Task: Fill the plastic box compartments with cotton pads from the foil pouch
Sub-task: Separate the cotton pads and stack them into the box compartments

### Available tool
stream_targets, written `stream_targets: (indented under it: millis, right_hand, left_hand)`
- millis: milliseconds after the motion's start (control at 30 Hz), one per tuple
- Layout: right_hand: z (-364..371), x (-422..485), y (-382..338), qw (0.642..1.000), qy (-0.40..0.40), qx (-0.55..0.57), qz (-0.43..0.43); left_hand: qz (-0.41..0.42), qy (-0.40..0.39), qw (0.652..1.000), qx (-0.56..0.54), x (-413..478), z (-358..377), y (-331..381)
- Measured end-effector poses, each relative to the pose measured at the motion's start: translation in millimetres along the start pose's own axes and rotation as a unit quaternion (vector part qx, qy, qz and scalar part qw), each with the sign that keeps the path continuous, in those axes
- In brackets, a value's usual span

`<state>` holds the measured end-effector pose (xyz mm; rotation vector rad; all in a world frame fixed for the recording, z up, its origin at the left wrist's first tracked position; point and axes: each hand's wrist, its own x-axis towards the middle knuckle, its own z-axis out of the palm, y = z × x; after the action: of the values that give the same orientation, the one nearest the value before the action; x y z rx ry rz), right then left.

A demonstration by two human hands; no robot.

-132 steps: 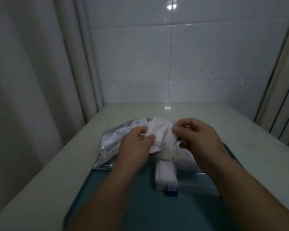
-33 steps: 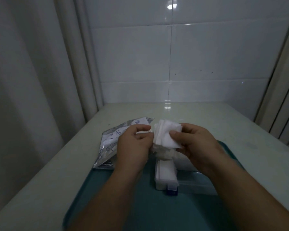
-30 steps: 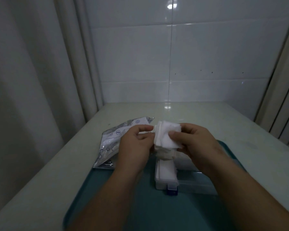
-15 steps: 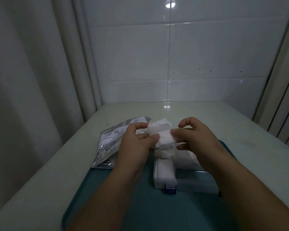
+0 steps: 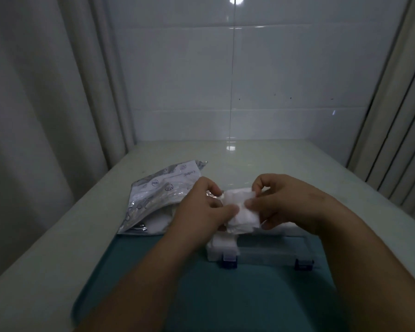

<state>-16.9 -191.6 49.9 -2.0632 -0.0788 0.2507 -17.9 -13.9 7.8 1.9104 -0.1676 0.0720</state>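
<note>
A small stack of white cotton pads hangs just above the clear plastic box, pinched from both sides. My left hand grips its left edge with thumb and fingers. My right hand pinches its right edge and top corner. The box lies on a teal tray; its leftmost compartment holds white pads, and the compartments to the right look see-through. The silver foil pouch lies to the left, half on the tray's far left corner, with white pads showing at its mouth.
The tray rests on a pale tabletop that runs back to a tiled wall. A curtain hangs along the left edge, and vertical slats stand at the right. Two dark latches stick out of the box's near side.
Both hands have lowered the pad stack closer to the box. The stack has turned flatter and more bunched between the fingers. The view has tilted slightly downward.
</note>
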Motion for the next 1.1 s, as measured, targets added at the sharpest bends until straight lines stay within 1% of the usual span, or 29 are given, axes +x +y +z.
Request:
stream_targets:
  millis: [100,200,300,467,533,633,800,900,1000,1100]
  right_hand:
    - [-0.7,2.0,3.7,0.999,-0.001,-0.033,0.021]
    - [-1.3,4.5,7.0,0.997,-0.013,-0.064,0.042]
    - [-1.3,6.5,8.5,0.994,-0.020,-0.086,0.057]
    - [2.9,5.6,11.2,0.987,-0.042,-0.132,0.076]
    - [4.4,5.0,11.6,0.982,-0.058,-0.161,0.080]
    - [8.2,6.8,11.4,0.977,-0.059,-0.190,0.082]
    - [14.0,8.7,12.3,0.969,-0.054,-0.225,0.082]
    - [18.6,8.7,11.6,0.959,-0.055,-0.269,0.076]
    - [22.9,8.1,9.7,0.944,-0.057,-0.319,0.070]
    - [25.8,9.2,7.0,0.920,-0.065,-0.380,0.070]
  left_hand:
    - [0.018,-0.017,0.996,0.080,0.7,0.2,-1.2]
    - [0.047,-0.028,0.982,0.178,-0.1,3.5,-3.0]
    - [0.066,-0.039,0.969,0.235,-1.4,7.5,-3.5]
    - [0.074,-0.035,0.958,0.275,-1.2,13.6,-7.6]
    - [0.085,-0.034,0.950,0.298,-2.0,15.6,-7.7]
    - [0.101,-0.027,0.937,0.332,-2.6,17.2,-7.7]
    - [0.126,-0.014,0.903,0.410,-2.4,18.7,-7.1]
    - [0.131,-0.049,0.893,0.429,-1.9,19.2,-9.4]
    - [0.107,-0.095,0.899,0.414,-0.5,17.5,-10.3]
    - [0.091,-0.112,0.897,0.417,1.2,18.2,-8.6]
